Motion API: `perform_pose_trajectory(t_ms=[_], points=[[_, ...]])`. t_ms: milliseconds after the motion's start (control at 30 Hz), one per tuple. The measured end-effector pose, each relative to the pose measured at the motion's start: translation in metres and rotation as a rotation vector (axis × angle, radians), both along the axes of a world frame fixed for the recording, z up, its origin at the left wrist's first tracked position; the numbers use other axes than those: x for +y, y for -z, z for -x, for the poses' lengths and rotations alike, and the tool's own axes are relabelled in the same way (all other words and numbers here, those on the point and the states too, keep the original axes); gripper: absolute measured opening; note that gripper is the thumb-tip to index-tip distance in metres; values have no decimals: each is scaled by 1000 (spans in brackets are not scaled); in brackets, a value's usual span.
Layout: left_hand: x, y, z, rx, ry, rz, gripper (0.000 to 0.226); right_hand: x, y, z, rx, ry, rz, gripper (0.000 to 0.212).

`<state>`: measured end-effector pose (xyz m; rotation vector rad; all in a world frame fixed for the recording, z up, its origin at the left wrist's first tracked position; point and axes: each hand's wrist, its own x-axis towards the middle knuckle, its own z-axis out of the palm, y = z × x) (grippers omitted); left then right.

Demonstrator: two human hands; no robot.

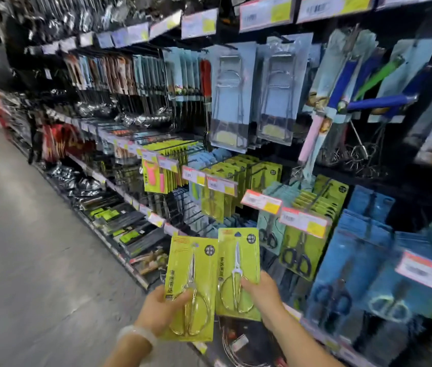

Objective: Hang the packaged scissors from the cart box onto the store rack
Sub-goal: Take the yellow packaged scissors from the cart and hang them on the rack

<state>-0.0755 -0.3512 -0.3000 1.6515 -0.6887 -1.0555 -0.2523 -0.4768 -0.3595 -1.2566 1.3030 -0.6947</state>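
Holding one green scissors pack in each of the hands, the person faces the rack. The left hand (pixel 160 311) is closed on the left pack (pixel 189 287), the right hand (pixel 261 295) on the right pack (pixel 238 271), both upright, side by side. Matching green packs (pixel 213 201) hang above and beyond the hands. Best to free one hand, then thread each pack's top hole squarely onto a peg. Pegs are blurred; the cart box is out of view.

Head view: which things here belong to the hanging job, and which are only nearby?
Belong to the job:
left hand
right hand
left scissors pack
right scissors pack
green scissors packs on rack

Only nearby:
wire racks in packs
blue packs
price tags
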Motion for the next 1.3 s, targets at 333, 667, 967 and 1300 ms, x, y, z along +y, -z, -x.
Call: perform_pose_trajectory(t_ms=[333,667,967,1300], points=[[-101,18,-79,-34,79,-110,52,-79,-21,-75,160,65,17,40],[-206,15,-180,-40,363,-116,26,-134,-45,-142,65,285,123,8],[-252,57,-207,-68,614,-126,117,-129,-38,-151,-23,487,47,8],[-257,30,-196,26,579,-128,92,-134,-39,-144,-47,395,-23,17]])
